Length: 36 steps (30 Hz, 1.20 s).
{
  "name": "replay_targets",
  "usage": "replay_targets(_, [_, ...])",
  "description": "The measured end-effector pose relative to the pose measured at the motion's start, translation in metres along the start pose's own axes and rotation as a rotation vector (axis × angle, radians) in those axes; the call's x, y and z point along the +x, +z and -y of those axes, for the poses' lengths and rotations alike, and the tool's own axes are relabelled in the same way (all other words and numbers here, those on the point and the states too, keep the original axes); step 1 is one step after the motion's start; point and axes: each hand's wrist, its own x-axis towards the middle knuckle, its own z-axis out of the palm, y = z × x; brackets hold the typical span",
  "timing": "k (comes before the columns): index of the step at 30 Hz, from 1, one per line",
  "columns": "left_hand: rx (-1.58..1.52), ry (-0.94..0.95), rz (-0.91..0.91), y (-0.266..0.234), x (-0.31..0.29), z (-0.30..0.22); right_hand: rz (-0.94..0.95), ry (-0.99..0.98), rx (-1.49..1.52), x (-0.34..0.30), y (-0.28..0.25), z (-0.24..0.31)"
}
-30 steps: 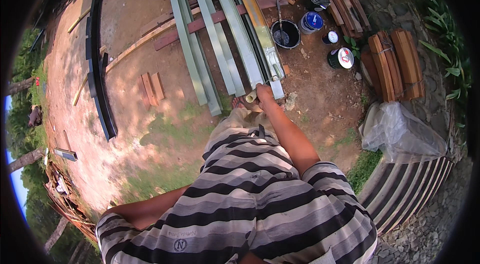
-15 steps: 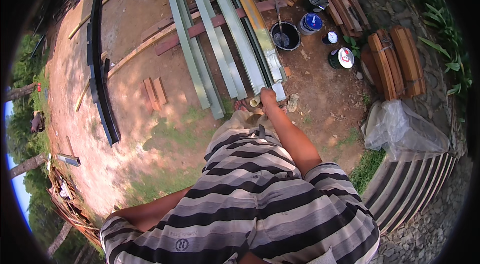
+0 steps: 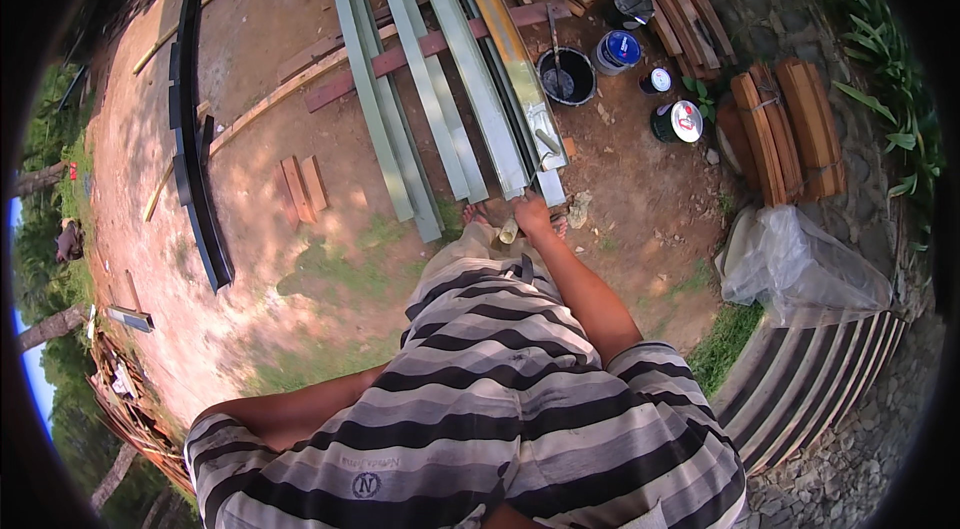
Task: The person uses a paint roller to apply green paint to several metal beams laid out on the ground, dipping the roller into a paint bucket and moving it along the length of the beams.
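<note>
Low at the near end of the long metal channels, my right hand (image 3: pixel 532 216) is closed around a pale hollow tube (image 3: pixel 508 231), whose open end points toward me. Just beyond the hand lies the end of a pale grey-green metal channel (image 3: pixel 512 172). A small greenish cylinder (image 3: pixel 548 141) shows on the neighbouring channel; whether it joins the tube in my hand I cannot tell. My left forearm (image 3: pixel 320 407) bends in behind my striped shirt, which hides the left hand.
A black bucket (image 3: pixel 567 79) with a stick in it, a blue-lidded tub (image 3: pixel 617 51) and a paint can (image 3: pixel 678 123) stand at the right. Beyond them are bundled planks (image 3: pixel 812 129) and plastic sheeting (image 3: pixel 790 264). A dark metal channel (image 3: pixel 185 129) lies at the left.
My right hand has drawn slightly nearer to me with the tube, whose end now tips down more. The small greenish cylinder has come into plain sight on the channel.
</note>
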Motion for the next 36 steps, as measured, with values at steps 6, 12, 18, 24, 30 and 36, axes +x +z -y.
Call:
replay_targets(6, [0.015,-0.077,0.018,-0.011,0.001,-0.012,0.059,-0.028,-0.512,-0.021,-0.037,-0.031])
replay_targets(12, [1.214,0.37,-0.656,-0.075,0.055,-0.195,0.0,-0.149,-0.343,-0.039,-0.076,-0.098])
replay_targets(18, [1.281,0.209,-0.927,-0.178,0.333,-0.227,0.197,0.198,0.34,-0.061,-0.068,-0.1])
replay_targets(24, [1.492,-0.038,-1.287,-0.079,0.411,-0.219,0.107,0.204,0.262,-0.082,-0.072,-0.143])
replay_targets(30, [1.321,0.027,-1.368,-0.124,0.464,-0.225,0.074,0.161,0.002,-0.1,-0.063,-0.188])
replay_targets(36, [1.346,-0.065,-1.35,-0.119,0.484,-0.232,0.131,0.183,0.091,-0.09,-0.055,-0.202])
